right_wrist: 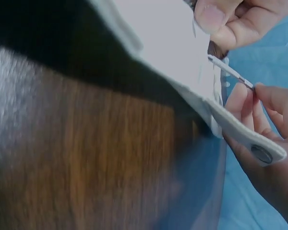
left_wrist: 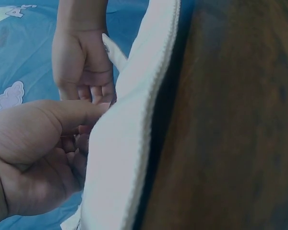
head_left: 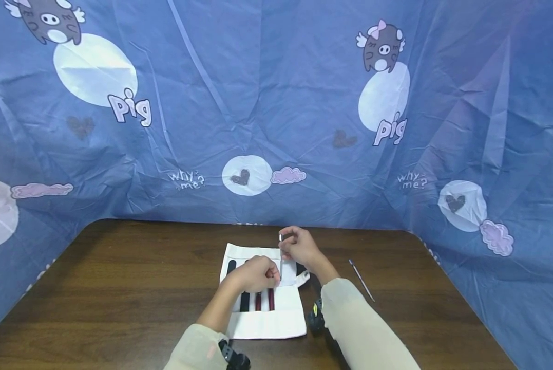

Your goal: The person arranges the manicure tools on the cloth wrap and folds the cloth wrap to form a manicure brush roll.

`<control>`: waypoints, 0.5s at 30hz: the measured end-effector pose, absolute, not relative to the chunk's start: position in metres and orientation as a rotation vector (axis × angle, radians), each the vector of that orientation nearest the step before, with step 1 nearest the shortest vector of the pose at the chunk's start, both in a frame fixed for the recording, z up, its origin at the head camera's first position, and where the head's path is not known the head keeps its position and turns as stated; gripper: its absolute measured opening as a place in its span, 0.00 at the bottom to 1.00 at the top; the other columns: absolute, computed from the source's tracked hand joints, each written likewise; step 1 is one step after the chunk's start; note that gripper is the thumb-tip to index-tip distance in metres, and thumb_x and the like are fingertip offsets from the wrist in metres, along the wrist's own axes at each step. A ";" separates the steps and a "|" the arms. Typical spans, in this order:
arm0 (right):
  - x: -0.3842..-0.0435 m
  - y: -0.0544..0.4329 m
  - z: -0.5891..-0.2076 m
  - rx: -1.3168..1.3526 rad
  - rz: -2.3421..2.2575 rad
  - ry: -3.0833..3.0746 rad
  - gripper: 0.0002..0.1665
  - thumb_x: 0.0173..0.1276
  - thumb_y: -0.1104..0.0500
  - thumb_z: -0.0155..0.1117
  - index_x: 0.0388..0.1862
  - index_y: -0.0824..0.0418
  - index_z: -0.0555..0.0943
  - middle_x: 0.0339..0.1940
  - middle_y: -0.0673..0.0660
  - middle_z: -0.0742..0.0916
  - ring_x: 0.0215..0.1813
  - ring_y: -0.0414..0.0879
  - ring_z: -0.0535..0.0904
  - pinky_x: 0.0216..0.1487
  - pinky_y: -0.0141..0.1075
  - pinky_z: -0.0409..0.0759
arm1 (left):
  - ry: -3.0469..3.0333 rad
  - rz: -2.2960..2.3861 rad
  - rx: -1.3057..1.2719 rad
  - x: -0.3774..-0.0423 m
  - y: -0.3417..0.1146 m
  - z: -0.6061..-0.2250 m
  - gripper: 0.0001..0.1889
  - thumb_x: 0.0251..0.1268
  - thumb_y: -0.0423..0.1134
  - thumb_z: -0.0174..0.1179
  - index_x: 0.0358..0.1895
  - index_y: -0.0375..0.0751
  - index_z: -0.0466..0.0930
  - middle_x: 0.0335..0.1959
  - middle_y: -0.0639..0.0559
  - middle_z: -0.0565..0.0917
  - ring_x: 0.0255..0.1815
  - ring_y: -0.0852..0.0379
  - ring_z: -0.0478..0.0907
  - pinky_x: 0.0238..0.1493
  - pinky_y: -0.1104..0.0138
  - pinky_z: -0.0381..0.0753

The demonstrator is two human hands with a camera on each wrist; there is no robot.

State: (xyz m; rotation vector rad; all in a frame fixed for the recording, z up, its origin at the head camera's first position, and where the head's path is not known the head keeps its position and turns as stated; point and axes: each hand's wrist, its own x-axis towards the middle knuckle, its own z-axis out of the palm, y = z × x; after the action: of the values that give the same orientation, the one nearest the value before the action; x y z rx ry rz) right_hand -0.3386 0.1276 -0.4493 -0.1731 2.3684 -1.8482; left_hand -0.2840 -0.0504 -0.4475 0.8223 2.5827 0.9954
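Observation:
A white cloth tool roll (head_left: 267, 326) lies spread on the table, with black and dark red slim tools (head_left: 270, 299) in its pockets. My left hand (head_left: 260, 274) reaches over the roll's middle, thumb and fingers pinching the cloth at a pocket edge. Above the pockets, my right hand (head_left: 300, 249) pinches the upper end of a thin silver-white rod (head_left: 281, 264). In the right wrist view, the rod (right_wrist: 233, 72) slants from those fingertips toward the pocket opening, close to the left thumb. A strap with a snap button (right_wrist: 261, 153) sticks out from the roll's side.
A thin pen-like stick (head_left: 361, 280) with a blue end lies on the brown wooden table (head_left: 119, 288), right of the roll. Behind the far edge hangs a blue printed cloth (head_left: 304, 118), which also borders both sides.

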 end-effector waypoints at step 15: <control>-0.341 0.133 -0.450 -0.127 -1.871 2.260 0.23 0.70 0.75 0.59 0.64 0.73 0.72 0.33 0.58 0.83 0.30 0.44 0.80 0.32 0.33 0.83 | 2.593 0.987 0.800 -0.284 -0.049 -0.446 0.07 0.67 0.32 0.64 0.30 0.45 0.84 0.20 0.57 0.76 0.23 0.61 0.69 0.28 0.68 0.68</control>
State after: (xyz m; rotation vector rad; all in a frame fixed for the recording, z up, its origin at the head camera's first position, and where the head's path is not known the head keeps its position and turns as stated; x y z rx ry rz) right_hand -0.3414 0.1331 -0.4504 -0.1274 2.2601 -1.8715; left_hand -0.2841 -0.0491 -0.4465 0.8005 2.5931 0.9872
